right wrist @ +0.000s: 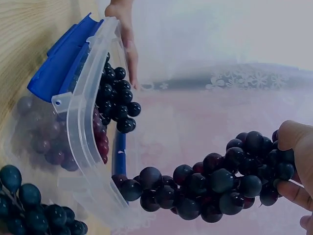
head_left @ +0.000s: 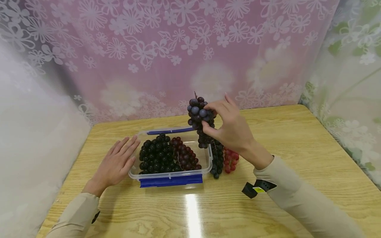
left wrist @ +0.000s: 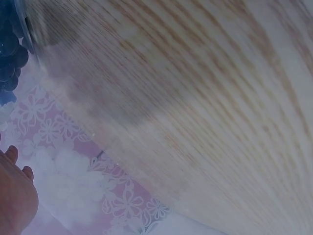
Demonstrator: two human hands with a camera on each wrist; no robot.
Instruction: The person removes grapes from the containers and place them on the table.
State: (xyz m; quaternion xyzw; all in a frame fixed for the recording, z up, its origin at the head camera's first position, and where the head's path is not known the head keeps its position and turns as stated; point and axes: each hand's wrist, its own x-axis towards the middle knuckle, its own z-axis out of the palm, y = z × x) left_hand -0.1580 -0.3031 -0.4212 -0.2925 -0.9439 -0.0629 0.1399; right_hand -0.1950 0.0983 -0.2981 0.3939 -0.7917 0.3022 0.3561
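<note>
In the head view my right hand (head_left: 233,127) pinches a bunch of dark purple grapes (head_left: 196,114), which hangs over the right end of a clear plastic container (head_left: 171,175) with blue latches. The right wrist view shows that bunch (right wrist: 215,183) dangling lengthwise, its lower tip near the container rim (right wrist: 78,122). My left hand (head_left: 116,163) lies with fingers extended against the container's left side. Inside are a bunch of black grapes (head_left: 157,153) on the left and a bunch of dark red grapes (head_left: 186,155) beside it.
Right of the container, another dark bunch (head_left: 217,160) and a red bunch of grapes (head_left: 230,160) lie on the wooden table (head_left: 282,142). A pink floral curtain (head_left: 178,66) hangs behind the table. A black strap with a small device (head_left: 251,190) is on my right wrist.
</note>
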